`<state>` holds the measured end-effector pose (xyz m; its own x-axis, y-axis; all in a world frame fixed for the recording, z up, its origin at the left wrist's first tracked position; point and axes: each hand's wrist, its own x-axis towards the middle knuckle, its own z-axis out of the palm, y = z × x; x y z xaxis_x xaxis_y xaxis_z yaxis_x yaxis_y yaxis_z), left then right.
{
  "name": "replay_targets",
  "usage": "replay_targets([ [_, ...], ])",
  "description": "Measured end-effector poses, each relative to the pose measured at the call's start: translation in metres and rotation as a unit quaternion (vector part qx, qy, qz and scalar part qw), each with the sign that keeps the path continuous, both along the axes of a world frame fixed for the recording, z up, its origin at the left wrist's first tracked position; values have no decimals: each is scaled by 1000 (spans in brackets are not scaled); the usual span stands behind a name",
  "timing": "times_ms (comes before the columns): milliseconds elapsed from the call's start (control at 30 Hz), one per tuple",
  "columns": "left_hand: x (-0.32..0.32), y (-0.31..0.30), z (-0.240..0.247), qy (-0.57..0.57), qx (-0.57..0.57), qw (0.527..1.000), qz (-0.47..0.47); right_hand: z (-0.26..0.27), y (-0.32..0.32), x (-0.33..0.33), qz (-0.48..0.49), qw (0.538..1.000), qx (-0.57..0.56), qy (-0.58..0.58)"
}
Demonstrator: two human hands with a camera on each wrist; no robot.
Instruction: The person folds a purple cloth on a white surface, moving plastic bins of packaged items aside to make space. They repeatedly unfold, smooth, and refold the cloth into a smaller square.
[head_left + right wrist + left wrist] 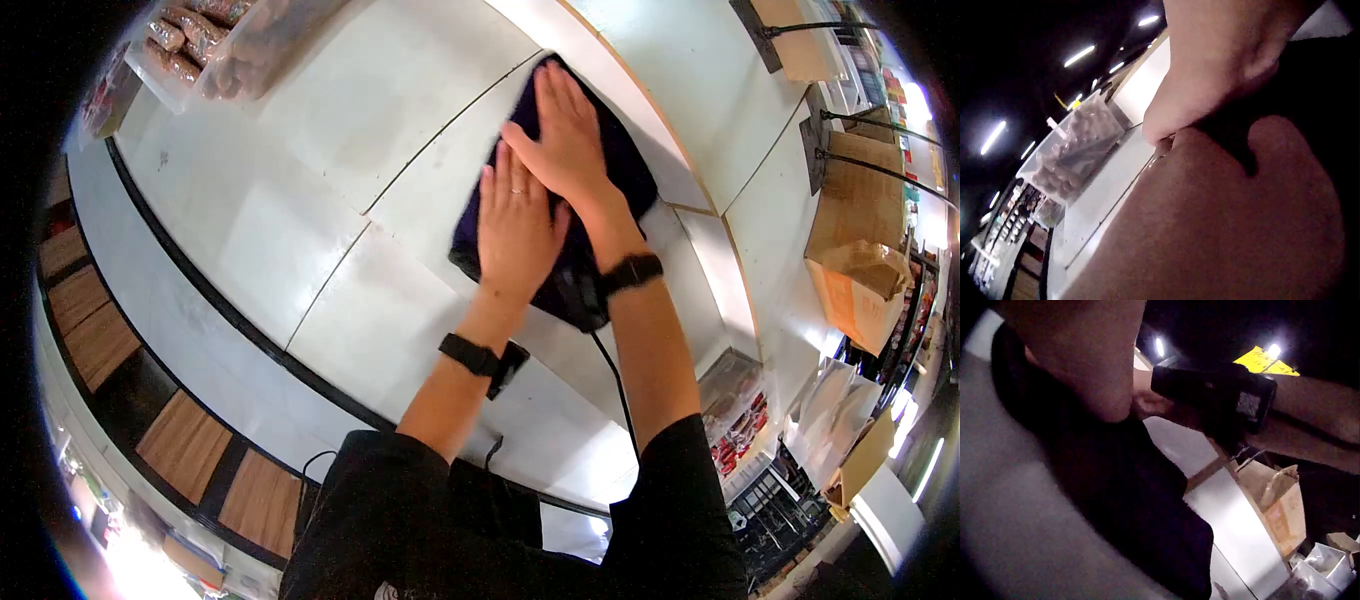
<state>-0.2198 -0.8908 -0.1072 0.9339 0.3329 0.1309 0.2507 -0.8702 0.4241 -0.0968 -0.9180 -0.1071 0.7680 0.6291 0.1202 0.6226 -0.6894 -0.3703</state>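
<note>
A dark navy folded cloth (630, 172) lies on the white tabletop (400, 290), its corner pointing away from me. My left hand (517, 230) rests palm down on its near left part, fingers straight, a ring on one finger. Farther up, my right hand (568, 145) lies flat on the cloth with fingers extended toward the far corner. The right thumb reaches to the left hand's fingertips. From the left wrist, the cloth (1147, 512) appears as a dark shape spreading under the hand. The right wrist view shows both hands close together, with the left hand (1210, 206) large in front.
Clear plastic bins (245, 60) of wrapped brown items stand at the far left. A raised ledge (650, 85) runs along the table's right side. Beyond it are cardboard boxes (850, 215). A bin of red packets (735, 420) sits at right, and a black cable (615, 375) trails toward me.
</note>
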Motion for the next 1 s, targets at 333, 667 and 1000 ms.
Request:
replay_targets([
  [333, -38, -69, 6, 102, 39, 970, -217, 16, -142, -53, 8, 998, -32, 47],
  [667, -8, 0, 11, 38, -44, 994, -90, 10, -22, 1, 33, 999, -11, 38],
  [1000, -34, -76, 9, 121, 49, 957, -260, 5, -166, -68, -57, 995, -22, 82],
])
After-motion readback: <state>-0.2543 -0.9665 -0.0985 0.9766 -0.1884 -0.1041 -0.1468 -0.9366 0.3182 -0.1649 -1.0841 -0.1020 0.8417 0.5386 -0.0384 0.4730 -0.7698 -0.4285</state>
